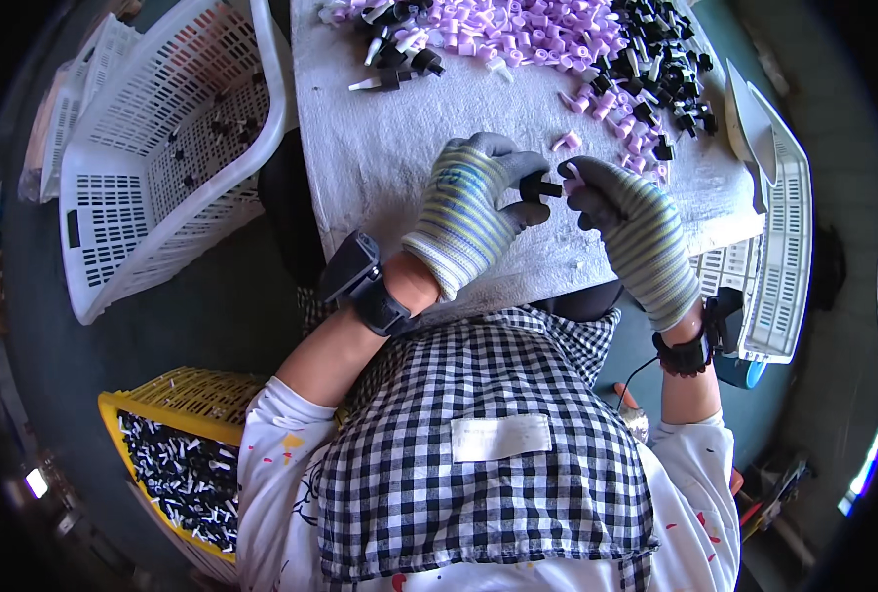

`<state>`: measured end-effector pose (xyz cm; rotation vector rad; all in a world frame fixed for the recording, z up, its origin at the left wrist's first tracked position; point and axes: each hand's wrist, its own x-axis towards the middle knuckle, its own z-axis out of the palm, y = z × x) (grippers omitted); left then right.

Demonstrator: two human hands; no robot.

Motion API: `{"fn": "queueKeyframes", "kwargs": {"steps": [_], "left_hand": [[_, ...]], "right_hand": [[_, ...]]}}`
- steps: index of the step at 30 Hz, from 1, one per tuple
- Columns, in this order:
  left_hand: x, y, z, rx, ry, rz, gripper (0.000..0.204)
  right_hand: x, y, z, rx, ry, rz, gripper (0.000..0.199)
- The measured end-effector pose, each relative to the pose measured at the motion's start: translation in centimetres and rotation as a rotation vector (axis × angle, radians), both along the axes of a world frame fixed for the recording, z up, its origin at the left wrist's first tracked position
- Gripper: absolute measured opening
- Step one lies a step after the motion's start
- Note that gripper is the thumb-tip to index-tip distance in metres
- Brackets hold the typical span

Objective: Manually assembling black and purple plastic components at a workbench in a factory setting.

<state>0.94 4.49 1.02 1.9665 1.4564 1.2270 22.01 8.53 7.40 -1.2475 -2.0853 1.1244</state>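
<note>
Left hand (463,212), gloved, centre of frame: thumb and fingers closed on a black part (537,187). Right hand (641,217), gloved, just right of it: fingertips pinching a lilac piece (574,181) near the black part's tip; contact between parts, cannot tell. Loose lilac pieces (528,28) lie heaped on the tabletop (360,148), top of frame

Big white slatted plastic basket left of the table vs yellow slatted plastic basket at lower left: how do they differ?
Fill: the white basket holds a few scattered dark pieces; the yellow basket is packed with small black and white parts.
View: the left sleeve covers part of the yellow basket; the picture's top edge cuts off the white one.
Shared: slatted walls, open tops.
</note>
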Motion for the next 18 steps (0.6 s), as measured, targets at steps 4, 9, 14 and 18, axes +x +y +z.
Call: {"fn": "queueKeyframes", "kwargs": {"steps": [4, 9, 14, 18], "left_hand": [[0.6, -0.6, -1.5, -0.101, -0.202, -0.081, 0.045], [0.9, -0.9, -2.2, -0.177, -0.218, -0.052, 0.040], [0.8, -1.0, -3.2, -0.152, -0.260, -0.067, 0.041], [0.9, -0.6, -3.4, -0.263, -0.437, -0.142, 0.041]], "right_hand": [[-1.0, 0.2, 1.2, -0.013, -0.178, 0.064, 0.031], [-1.7, 0.5, 1.0, 0.393, -0.351, 0.238, 0.026], [0.8, 0.5, -2.2, 0.318, -0.451, 0.221, 0.026], [0.9, 0.6, -3.3, 0.584, -0.475, 0.325, 0.027]]}}
